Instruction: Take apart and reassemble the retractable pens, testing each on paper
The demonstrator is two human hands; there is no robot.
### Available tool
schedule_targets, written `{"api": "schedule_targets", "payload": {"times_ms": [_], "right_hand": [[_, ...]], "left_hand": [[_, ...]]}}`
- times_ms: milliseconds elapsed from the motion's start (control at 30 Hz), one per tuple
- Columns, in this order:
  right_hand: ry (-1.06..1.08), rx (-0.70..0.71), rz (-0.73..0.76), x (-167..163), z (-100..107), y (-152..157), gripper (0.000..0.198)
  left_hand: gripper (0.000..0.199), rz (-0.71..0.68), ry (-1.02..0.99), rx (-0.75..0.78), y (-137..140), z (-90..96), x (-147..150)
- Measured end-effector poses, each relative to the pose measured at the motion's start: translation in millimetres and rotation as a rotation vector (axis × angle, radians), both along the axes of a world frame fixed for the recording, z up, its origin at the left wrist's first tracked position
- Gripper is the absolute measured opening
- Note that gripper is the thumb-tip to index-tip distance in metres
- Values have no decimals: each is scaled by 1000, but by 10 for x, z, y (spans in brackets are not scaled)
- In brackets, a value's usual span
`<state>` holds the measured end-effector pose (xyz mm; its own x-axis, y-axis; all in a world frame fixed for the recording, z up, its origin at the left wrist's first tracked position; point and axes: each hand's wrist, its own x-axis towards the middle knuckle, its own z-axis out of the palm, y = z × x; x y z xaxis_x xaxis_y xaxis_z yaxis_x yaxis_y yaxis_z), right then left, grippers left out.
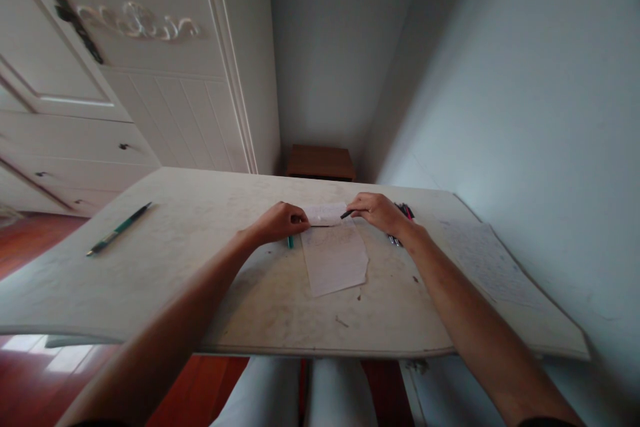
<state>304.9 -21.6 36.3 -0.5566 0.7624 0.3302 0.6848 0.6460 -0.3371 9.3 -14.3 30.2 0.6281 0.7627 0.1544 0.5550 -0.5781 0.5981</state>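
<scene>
My left hand (287,221) is closed in a pinch at the left edge of the papers. From its fingertips a thin dark stick (321,225) reaches rightward over the paper; I cannot make out its kind. Between the fingers of my right hand (377,210) is a short black pen part (347,215), pointing left. A small written sheet (327,212) lies between the hands, and below it a torn, pale sheet (335,263). A green pen piece (290,241) shows just under my left hand. Several pens (395,240) lie partly hidden beneath my right hand and wrist.
A dark green pen (120,228) lies at the left of the stained white table (200,213). At the right, a written sheet (493,260) lies along the wall. Beyond the far edge stands a brown wooden box-like piece (321,161), with a white cabinet (175,100) at left.
</scene>
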Motion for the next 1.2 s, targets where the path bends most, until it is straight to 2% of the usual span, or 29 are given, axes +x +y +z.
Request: {"api": "schedule_targets", "payload": {"times_ms": [133, 267, 400, 533, 600, 700, 833, 1100, 1200], "right_hand": [[41, 34, -3, -19, 4, -13, 17], [49, 60, -68, -49, 31, -45, 22], [83, 112, -169, -55, 76, -68, 23], [152, 184, -306, -11, 88, -39, 21], [152, 183, -380, 29, 68, -9, 21], [90, 142, -458, 87, 14, 31, 23], [-36, 37, -455, 118, -50, 42, 22], [-92, -55, -356, 62, -14, 5, 16], [-92, -69, -340, 35, 14, -9, 26]], "left_hand": [[32, 42, -23, -32, -1, 7, 13], [35, 86, -114, -41, 15, 2, 15], [28, 177, -292, -12, 65, 5, -8], [32, 236, -438, -100, 144, -8, -42], [32, 259, -467, -136, 189, -37, -54], [27, 291, -423, -76, 248, -106, -67], [27, 287, -340, 6, 288, -188, -83], [31, 234, -347, -14, 261, -189, -95], [29, 233, -322, -4, 248, -175, -87]]}}
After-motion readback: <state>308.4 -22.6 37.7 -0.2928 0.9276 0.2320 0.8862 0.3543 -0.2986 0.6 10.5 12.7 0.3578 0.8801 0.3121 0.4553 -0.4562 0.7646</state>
